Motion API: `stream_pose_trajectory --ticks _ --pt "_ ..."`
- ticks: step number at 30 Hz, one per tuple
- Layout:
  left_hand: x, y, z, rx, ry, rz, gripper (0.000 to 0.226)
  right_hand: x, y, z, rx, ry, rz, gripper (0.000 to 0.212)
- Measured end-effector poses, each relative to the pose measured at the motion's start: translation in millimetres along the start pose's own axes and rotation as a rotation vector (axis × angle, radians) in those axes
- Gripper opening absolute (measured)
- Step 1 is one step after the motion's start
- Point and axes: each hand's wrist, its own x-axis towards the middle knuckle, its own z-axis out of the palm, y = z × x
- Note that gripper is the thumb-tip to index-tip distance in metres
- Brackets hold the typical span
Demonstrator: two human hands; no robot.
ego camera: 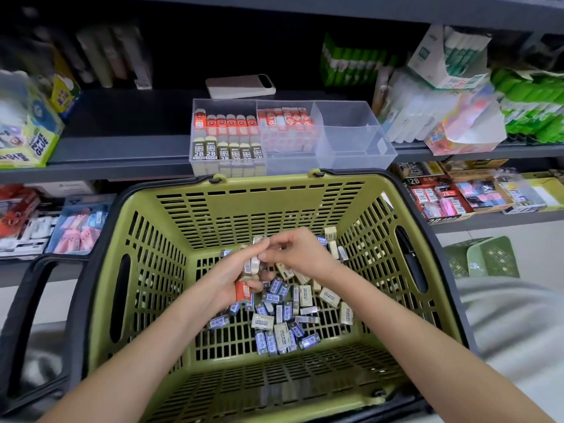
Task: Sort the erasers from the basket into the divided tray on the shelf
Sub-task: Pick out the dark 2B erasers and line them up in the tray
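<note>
Two bare forearms reach in from the bottom edge of the frame over the near rim of an olive-green slotted basket (pixel 100 300), which fills the lower middle of the view.

On the basket floor, right of centre, lies a loose pile of erasers (pixel 283 319), some in blue-and-white sleeves and some in cream ones. A few more lie against the far right corner.

Just above the pile, the left hand (pixel 235 279) has its grip clenched round a bundle of erasers (pixel 251 267). An orange-sleeved eraser (pixel 243 290) sticks out at the bottom of the bundle.

The right hand (pixel 294 250) meets it from the right. Its fingers are curled, and its grip pinches the top of the same bundle.

Beyond the basket's far rim, a clear divided tray (pixel 354 138) stands on the front edge of a dark grey shelf (pixel 122 148), in the upper middle of the frame. Its near left compartment holds upright dark 2B erasers (pixel 227 152). The compartment behind that holds orange face-printed erasers (pixel 227 122), and the middle one holds red-and-white erasers (pixel 285 117).

Behind the tray lies a pale flat device (pixel 241 85). Green glue sticks (pixel 351 61) stand at upper right, and a Power Glue box (pixel 33 141) sits at far left.
</note>
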Motion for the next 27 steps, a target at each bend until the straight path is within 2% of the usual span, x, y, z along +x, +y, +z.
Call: stream_pose_trajectory --ticks 3,5,8,10,13,16,20,23,25,27 --pt "1.0 7.3 -6.1 -0.080 0.094 0.061 0.041 7.1 14.0 -19.0 0.041 0.109 0.033 0.010" --pt "0.6 13.4 -12.0 -0.108 0.168 0.097 0.040 7.7 34.9 -25.9 -0.089 0.010 0.171 0.006" --pt "-0.7 19.6 -16.3 -0.144 0.217 0.110 0.026 5.9 79.9 -17.4 -0.461 -0.155 0.374 0.021" --pt "-0.4 21.5 -15.7 -0.142 0.228 0.111 0.022 3.9 101.0 -8.9 -0.651 -0.134 0.381 0.033" --pt "-0.3 22.8 -14.1 -0.119 0.224 0.118 0.020 1.8 108.0 4.5 -0.789 -0.073 0.348 0.043" --pt "-1.7 24.5 -12.3 -0.077 0.208 0.126 0.023 3.9 103.8 18.7 -0.961 -0.106 0.325 0.039" --pt "-2.5 24.5 -9.1 -0.021 0.200 0.142 0.029 4.6 103.5 25.3 -0.977 -0.098 0.326 0.031" --pt "-5.0 24.2 -5.7 0.034 0.206 0.160 0.029 -2.0 106.8 26.8 -0.946 -0.082 0.258 0.028" --pt "-7.3 23.5 -3.5 0.059 0.217 0.167 0.028 -5.6 107.8 25.2 -0.858 -0.066 0.224 0.025" --pt "-10.7 24.3 -1.2 0.069 0.208 0.185 0.026 -5.6 100.2 18.8 -0.655 -0.017 0.244 0.016"
